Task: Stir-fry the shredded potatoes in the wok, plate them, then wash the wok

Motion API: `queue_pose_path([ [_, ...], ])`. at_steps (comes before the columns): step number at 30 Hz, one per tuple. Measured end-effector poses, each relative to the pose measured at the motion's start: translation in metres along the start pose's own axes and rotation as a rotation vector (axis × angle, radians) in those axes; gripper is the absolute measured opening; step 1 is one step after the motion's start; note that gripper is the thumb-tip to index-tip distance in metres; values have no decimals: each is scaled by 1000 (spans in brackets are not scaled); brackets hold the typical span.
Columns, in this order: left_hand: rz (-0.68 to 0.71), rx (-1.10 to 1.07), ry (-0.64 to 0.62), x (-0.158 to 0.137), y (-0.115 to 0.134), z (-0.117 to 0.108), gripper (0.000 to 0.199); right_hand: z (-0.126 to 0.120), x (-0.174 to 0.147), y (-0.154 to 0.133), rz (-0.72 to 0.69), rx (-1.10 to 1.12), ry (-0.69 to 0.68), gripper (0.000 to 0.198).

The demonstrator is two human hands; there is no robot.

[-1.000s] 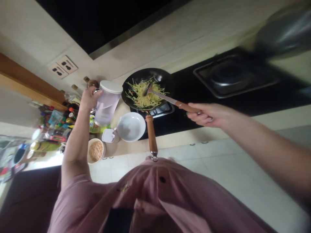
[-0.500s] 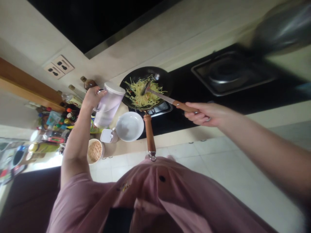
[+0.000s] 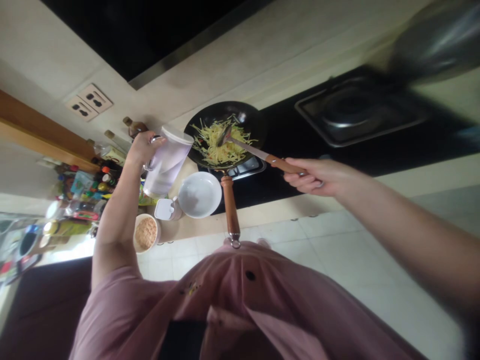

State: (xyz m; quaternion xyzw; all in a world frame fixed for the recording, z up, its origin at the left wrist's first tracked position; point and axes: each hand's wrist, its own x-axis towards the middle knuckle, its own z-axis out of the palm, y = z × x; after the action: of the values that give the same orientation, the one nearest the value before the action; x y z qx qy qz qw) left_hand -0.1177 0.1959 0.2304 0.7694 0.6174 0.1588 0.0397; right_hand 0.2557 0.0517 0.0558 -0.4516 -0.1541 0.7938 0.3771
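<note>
My right hand is closed round the wooden handle of a spatula. The spatula's metal head rests among pale yellow-green shreds of food in a dark wok, whose wooden handle points toward me. My left hand grips the handle of a translucent pitcher, tilted just left of the wok with its rim close to the wok's edge. Whether liquid is coming out, I cannot tell. Below the pitcher sits a white bowl with nothing visible in it.
A white lidded container and a tub of tan crumbly food stand at the counter's front left. Bottles and jars crowd the left side. A second burner lies to the right, and a dark range hood hangs above.
Almost nothing differs. Both hands keep their hold on the spatula and the pitcher, and the view has shifted very slightly.
</note>
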Motion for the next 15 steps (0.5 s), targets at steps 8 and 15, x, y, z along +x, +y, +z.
queue_pose_path([
  [8,-30,-178,149,-2,-26,7,26,9,-7,4,-36,-28,-1,19],
  [15,-160,-392,436,-23,-62,42,27,18,-9,3,-154,-10,-4,26],
])
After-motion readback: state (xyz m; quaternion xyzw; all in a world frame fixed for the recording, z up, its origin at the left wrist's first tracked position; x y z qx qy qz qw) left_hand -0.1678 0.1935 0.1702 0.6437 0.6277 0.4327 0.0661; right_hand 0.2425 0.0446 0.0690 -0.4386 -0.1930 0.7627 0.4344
